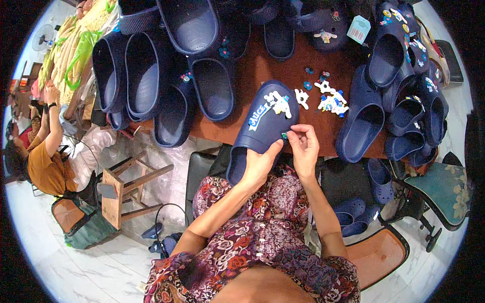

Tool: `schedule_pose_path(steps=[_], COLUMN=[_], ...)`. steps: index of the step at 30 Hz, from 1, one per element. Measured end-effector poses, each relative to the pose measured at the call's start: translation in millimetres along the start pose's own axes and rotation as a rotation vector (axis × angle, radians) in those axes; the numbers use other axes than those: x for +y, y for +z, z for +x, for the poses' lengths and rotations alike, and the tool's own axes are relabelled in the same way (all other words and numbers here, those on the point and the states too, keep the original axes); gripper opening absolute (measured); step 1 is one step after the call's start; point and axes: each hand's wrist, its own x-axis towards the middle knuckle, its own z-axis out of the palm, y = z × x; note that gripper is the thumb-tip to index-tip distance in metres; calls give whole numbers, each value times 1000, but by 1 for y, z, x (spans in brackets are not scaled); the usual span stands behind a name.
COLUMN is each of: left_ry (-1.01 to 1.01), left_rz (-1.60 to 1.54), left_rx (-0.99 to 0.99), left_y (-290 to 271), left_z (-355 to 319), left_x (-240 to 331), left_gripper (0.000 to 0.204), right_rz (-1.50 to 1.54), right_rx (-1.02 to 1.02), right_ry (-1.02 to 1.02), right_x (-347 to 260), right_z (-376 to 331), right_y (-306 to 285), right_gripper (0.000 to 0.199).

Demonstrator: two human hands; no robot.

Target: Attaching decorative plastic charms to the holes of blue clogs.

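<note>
Right now the left hand (pixel 260 166) is wrapping around the side of a dark blue clog (pixel 262 129), holding it over the brown table (pixel 252 70) edge. Meanwhile the right hand (pixel 303 149) is pinching a tiny green charm (pixel 284 135) between closed fingertips, touching the clog.

A navy blue clog (pixel 262 129) lies at the near edge of the brown table, just left of centre, toe pointing far and right, its heel end hanging over the near edge. Its rounded upper faces up and carries white and pale-blue charms near the toe. A small teal charm (pixel 284 135) sits at the clog's right side, touching it, pinched between fingertips
</note>
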Motion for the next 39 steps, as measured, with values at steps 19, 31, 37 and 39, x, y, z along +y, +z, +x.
schedule_pose_path(steps=[19,31,37,39], left_ry=[-42,-25,16,13], left_rz=[-41,-28,6,-1], left_rx=[-70,-11,-8,14], left_y=[-5,-12,-8,-8], left_z=[-3,4,3,2], left_x=[-2,-2,4,4], left_gripper=[45,54,57,58], right_rz=[52,-876,-1136,-1162], right_rx=[3,41,3,-2], right_ry=[55,-419,-528,-522], right_x=[3,-32,-21,-19], right_z=[3,67,93,101], right_y=[2,-37,-43,-43], right_gripper=[7,22,32,32])
